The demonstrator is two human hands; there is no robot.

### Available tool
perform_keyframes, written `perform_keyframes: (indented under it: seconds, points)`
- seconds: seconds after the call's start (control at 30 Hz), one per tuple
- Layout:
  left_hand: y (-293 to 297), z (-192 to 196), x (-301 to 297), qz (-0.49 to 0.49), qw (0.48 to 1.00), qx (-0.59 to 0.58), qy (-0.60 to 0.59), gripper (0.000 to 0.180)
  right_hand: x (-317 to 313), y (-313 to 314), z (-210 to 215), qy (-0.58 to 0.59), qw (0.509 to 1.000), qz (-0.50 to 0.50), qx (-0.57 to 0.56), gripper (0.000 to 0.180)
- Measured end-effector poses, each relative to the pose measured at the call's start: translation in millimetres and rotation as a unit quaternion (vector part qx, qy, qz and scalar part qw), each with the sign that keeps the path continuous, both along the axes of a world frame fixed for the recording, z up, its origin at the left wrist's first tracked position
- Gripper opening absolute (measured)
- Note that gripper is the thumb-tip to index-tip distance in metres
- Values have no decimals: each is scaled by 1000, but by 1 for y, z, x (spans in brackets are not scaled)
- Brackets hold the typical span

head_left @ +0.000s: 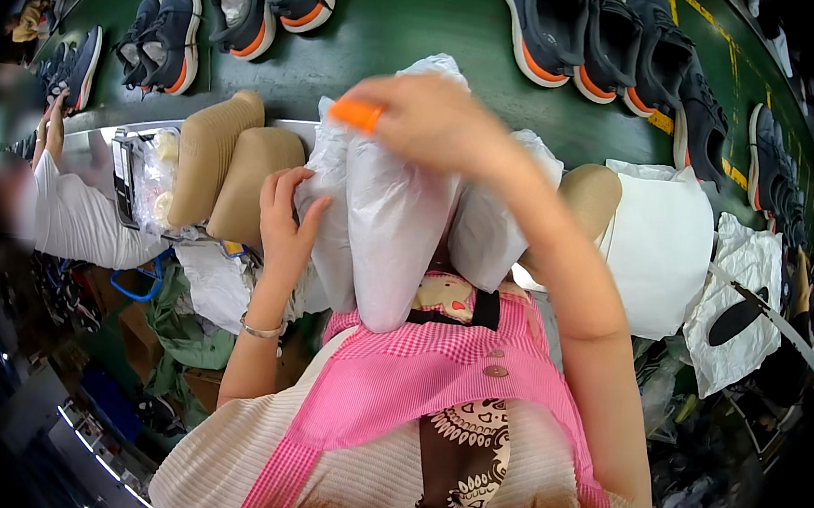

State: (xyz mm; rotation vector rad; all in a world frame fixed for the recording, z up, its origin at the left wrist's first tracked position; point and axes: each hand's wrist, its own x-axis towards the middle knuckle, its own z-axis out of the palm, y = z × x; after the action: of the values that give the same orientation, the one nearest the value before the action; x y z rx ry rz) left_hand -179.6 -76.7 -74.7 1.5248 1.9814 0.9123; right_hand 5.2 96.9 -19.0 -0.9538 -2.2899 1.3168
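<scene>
My left hand point(284, 216) presses against the side of a white plastic-wrapped bundle point(390, 224) held upright against my chest, fingers spread on the wrap. My right hand point(438, 121), blurred with motion, is over the top of the bundle and grips a small orange object point(356, 114). A second white wrapped piece point(492, 228) stands just right of the first. Two tan foam shoe forms point(231, 166) lie immediately left of my left hand.
A dark green conveyor point(398, 21) carries several dark sneakers with orange soles point(562, 31). White paper sheets point(660, 242) lie to the right. Another person in a white sleeve point(76, 215) works at left beside a wire basket point(137, 182).
</scene>
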Motion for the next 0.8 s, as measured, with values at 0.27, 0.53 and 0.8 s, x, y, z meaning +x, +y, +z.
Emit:
perform_keyframes:
  seconds: [0.27, 0.53, 0.8]
  points:
    - [5, 29, 3, -123, 987, -76, 68, 47, -54, -30, 8, -232, 921, 272, 156, 16]
    - [-1, 39, -7, -152, 986, -67, 0, 48, -72, -26, 3, -268, 903, 309, 129, 17]
    - [-20, 39, -44, 13, 926, -196, -322, 44, -46, -7, -2, -114, 968, 217, 54, 38]
